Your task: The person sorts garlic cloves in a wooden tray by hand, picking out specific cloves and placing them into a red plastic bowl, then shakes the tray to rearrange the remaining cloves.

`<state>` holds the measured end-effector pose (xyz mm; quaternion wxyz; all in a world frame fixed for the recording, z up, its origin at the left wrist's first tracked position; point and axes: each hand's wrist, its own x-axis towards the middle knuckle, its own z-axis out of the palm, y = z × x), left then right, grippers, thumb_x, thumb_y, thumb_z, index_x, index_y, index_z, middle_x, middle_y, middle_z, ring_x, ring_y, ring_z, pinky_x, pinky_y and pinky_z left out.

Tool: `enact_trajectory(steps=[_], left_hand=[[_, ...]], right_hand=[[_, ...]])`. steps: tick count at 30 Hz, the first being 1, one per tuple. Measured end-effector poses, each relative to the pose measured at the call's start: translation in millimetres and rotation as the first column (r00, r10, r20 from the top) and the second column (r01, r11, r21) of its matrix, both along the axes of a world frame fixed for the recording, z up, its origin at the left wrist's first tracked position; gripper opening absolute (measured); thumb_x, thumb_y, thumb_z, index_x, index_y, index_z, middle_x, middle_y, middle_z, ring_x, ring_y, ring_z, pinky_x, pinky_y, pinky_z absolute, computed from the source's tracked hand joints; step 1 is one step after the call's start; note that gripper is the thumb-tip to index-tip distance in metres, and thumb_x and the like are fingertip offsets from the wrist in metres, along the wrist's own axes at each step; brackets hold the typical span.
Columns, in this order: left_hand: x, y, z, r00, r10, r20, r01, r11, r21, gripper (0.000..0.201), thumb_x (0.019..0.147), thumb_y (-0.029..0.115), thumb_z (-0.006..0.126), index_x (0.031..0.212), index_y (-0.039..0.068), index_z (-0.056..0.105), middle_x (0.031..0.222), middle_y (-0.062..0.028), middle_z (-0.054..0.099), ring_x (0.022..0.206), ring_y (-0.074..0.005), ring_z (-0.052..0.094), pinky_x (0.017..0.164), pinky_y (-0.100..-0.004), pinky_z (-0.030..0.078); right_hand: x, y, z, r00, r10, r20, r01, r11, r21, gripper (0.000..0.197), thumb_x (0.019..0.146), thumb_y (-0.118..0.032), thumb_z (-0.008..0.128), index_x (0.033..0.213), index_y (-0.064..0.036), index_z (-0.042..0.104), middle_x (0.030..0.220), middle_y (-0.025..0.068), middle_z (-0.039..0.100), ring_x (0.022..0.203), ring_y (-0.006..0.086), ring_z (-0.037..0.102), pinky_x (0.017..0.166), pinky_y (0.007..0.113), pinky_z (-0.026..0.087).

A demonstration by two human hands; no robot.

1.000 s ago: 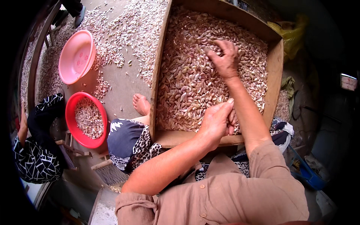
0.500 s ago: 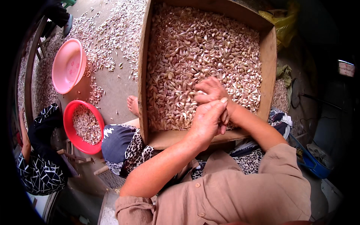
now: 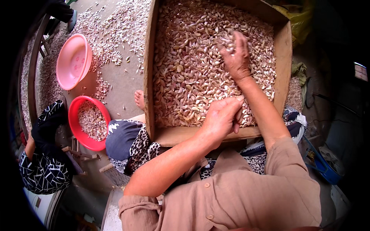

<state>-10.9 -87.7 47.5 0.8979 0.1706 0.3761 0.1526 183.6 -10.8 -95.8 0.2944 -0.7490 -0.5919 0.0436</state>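
Note:
A shallow wooden tray (image 3: 284, 61) filled with loose garlic cloves (image 3: 185, 73) rests at my lap. Over the cloves on the tray's far right side is my right hand (image 3: 238, 57), its thumb and fingers apart. Several cloves between and beside those fingers are smeared by motion, and no firm grip on them shows. Nearer to me, my left hand (image 3: 222, 117) hangs above the tray's near edge, closed, with the thumb pressed against the bent fingers. What it holds, if anything, is hidden.
Left of the tray stand a pink basin (image 3: 73, 63) and a red basin (image 3: 77, 133) with cloves in it. More cloves lie spread over the floor. A person in a black-and-white patterned garment (image 3: 44, 169) sits at far left. A yellow bag (image 3: 298, 23) lies behind the tray's right corner.
My hands were close together, the left at the right wrist. My right hand has moved away over the cloves with its fingers spread; my left hand stays near the edge, closed.

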Motion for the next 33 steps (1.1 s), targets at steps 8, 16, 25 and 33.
enact_trajectory(steps=[8,16,25,33], left_hand=[[1,-1,-7,0.999,0.036,-0.011,-0.035,0.998,0.048,0.044,0.107,0.041,0.054,0.075,0.011,0.056,0.065,-0.0018,0.056,0.046,-0.0104,0.051,0.041,-0.0232,0.030],[1,-4,-5,1.000,-0.013,-0.012,0.014,0.999,0.037,0.047,0.108,0.039,0.052,0.070,0.011,0.053,0.062,-0.0014,0.052,0.048,-0.0109,0.052,0.042,-0.0245,0.030],[2,-9,-5,0.996,-0.090,-0.026,0.092,0.993,0.069,0.048,0.109,0.037,0.050,0.068,0.012,0.048,0.061,-0.0005,0.050,0.049,-0.0100,0.050,0.045,-0.0249,0.031],[7,-20,-13,0.992,-0.126,0.006,0.125,0.992,0.018,0.048,0.109,0.038,0.052,0.067,0.013,0.049,0.060,0.0001,0.050,0.048,-0.0097,0.049,0.045,-0.0250,0.030]], right_hand=[[-62,-58,18,0.747,0.648,-0.150,-0.660,0.749,-0.058,0.047,0.075,-0.035,0.082,0.115,-0.0128,0.072,0.135,0.0133,0.054,0.132,0.0337,0.047,0.109,0.050,0.046],[17,-102,60,0.734,0.677,0.047,-0.639,0.712,-0.291,0.026,0.077,-0.029,0.071,0.096,-0.0120,0.072,0.123,0.0141,0.063,0.124,0.0331,0.056,0.113,0.053,0.039],[83,-65,36,0.944,0.132,0.304,-0.071,0.976,-0.206,0.051,0.082,-0.021,0.069,0.132,-0.0097,0.060,0.140,0.0181,0.052,0.132,0.0357,0.048,0.117,0.048,0.039],[60,-34,9,0.973,0.024,0.228,-0.009,0.998,-0.063,0.057,0.082,-0.028,0.074,0.136,-0.0123,0.061,0.139,0.0150,0.056,0.129,0.0365,0.050,0.112,0.048,0.040]])
